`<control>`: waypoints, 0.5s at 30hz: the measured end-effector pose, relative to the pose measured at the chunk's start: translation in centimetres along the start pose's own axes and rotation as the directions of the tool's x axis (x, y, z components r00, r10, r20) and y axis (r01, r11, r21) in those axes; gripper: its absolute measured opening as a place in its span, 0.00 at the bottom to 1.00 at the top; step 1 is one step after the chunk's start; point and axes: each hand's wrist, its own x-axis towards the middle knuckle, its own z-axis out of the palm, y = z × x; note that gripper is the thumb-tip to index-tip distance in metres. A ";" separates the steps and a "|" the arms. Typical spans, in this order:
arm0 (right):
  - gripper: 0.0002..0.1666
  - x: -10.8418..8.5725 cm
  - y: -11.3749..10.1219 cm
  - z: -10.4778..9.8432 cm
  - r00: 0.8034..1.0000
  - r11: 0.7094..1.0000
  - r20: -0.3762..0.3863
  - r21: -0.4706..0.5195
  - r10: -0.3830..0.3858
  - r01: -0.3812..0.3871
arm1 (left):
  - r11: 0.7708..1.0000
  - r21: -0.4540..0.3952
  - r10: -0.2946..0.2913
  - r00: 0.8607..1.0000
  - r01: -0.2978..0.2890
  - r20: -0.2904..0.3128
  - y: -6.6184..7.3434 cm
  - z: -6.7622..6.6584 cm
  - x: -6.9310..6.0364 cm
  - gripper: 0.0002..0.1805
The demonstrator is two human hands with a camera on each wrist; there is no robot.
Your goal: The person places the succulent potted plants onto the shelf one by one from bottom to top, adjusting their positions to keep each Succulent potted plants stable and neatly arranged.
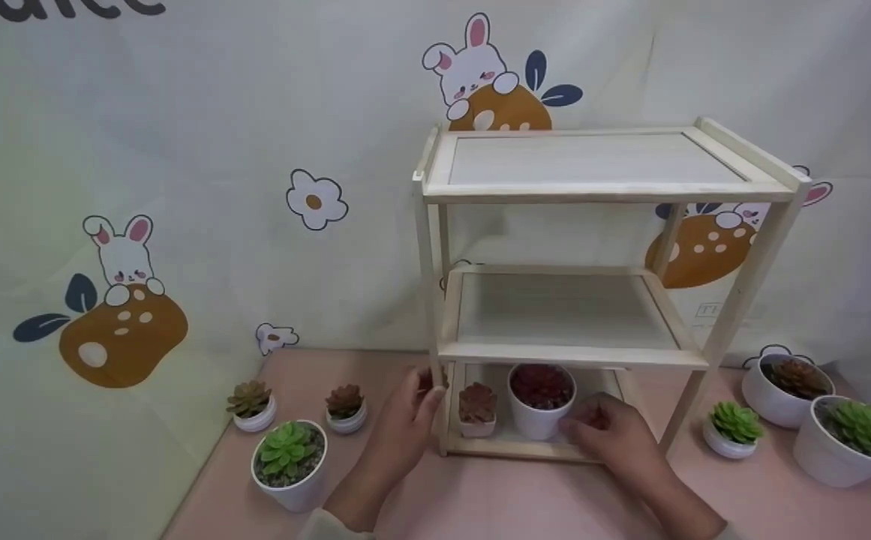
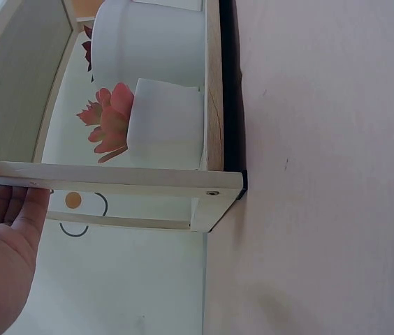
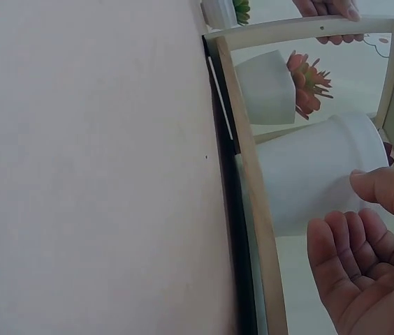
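Observation:
A three-tier pale wooden shelf (image 1: pixel 570 357) stands on the pink table. My left hand (image 1: pixel 405 412) grips its front left post (image 2: pixel 120 174), thumb on one side and fingers curled behind. On the bottom tier sits a small pink-red succulent (image 2: pixel 107 118) in a squarish white pot (image 3: pixel 267 89). Beside it, a dark red succulent (image 1: pixel 543 384) fills a larger round white pot (image 1: pixel 539 421). My right hand (image 1: pixel 619 439) is at this pot's right side. In the right wrist view, the thumb lies against or just by the pot's rim, with the other fingers loosely bent and holding nothing.
Left of the shelf are a green succulent (image 1: pixel 289 457) and two small brownish ones (image 1: pixel 249 401). To the right stand two larger potted succulents (image 1: pixel 851 442) and a small green one (image 1: pixel 734 427). A rabbit-print cloth (image 1: pixel 255 112) hangs behind.

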 end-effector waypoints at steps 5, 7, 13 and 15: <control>0.17 -0.2 -0.3 -0.2 1.000 1.000 0.001 0.009 0.002 -0.002 | 1.000 -0.006 -0.022 1.000 0.022 0.004 0.1 0.1 0.0 0.23; 0.17 -0.3 -0.4 -0.2 1.000 1.000 -0.003 0.012 0.000 0.000 | 1.000 -0.013 -0.026 1.000 0.026 0.005 0.1 0.0 0.0 0.24; 0.14 -0.6 -0.6 -0.4 1.000 1.000 -0.019 0.029 -0.005 0.005 | 0.999 -0.018 -0.046 0.999 0.046 0.007 0.1 0.0 -0.1 0.26; 0.13 -0.8 -0.8 -0.6 1.000 1.000 -0.023 0.028 -0.009 0.010 | 0.999 -0.015 -0.048 0.999 0.048 0.006 0.1 0.0 -0.1 0.27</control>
